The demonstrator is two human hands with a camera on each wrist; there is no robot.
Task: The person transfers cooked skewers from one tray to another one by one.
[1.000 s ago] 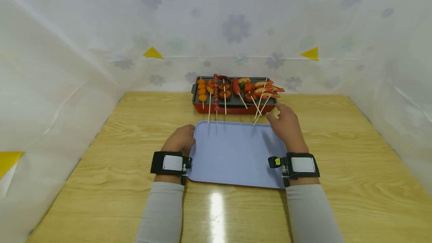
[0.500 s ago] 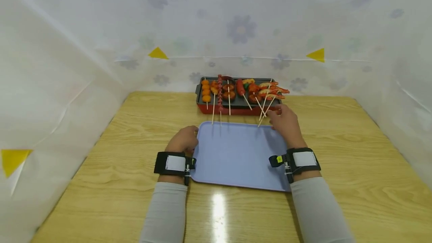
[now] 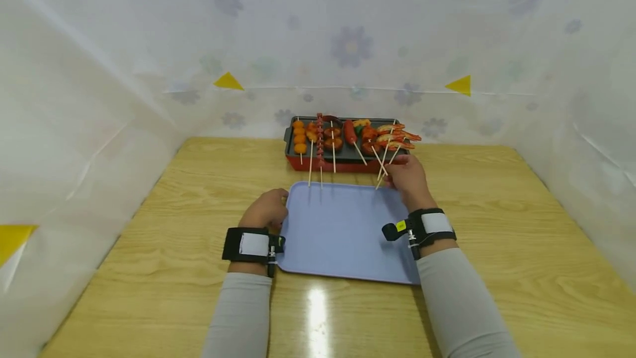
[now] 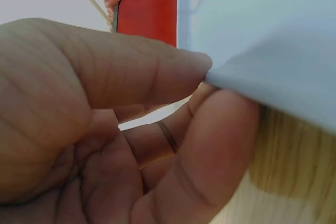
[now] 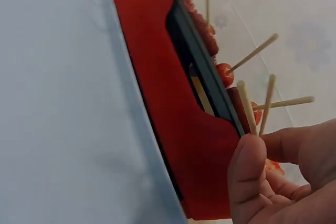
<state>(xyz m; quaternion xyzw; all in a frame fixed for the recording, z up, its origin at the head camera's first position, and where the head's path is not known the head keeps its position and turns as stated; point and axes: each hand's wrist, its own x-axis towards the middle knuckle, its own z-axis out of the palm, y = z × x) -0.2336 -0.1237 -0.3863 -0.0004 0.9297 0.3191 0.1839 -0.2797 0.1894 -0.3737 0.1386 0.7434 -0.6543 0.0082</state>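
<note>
My left hand (image 3: 265, 209) pinches the left edge of a pale blue tray (image 3: 343, 236); in the left wrist view the thumb lies on top and a finger below the rim. Behind the tray stands a red and black toy grill (image 3: 343, 167) with several skewers across it. My right hand (image 3: 409, 178) is at the grill's front right corner. In the right wrist view its thumb and forefinger pinch a shrimp skewer by its stick (image 5: 247, 109), with another stick (image 5: 268, 100) right beside. Whether both sticks are held, I cannot tell. Other shrimp skewers (image 3: 392, 138) lie crossed there.
Left of the shrimp lie a sausage skewer (image 3: 350, 132), round brown slices (image 3: 333, 143), a long red skewer (image 3: 320, 140) and orange balls (image 3: 300, 140). Several sticks overhang the grill's front. A wooden table (image 3: 199, 192) lies beneath, with a floral curtain (image 3: 351, 47) behind.
My right hand has moved left from beside the grill's corner to the shrimp skewer sticks, and its fingers have closed there. My left hand stays on the tray's edge.
</note>
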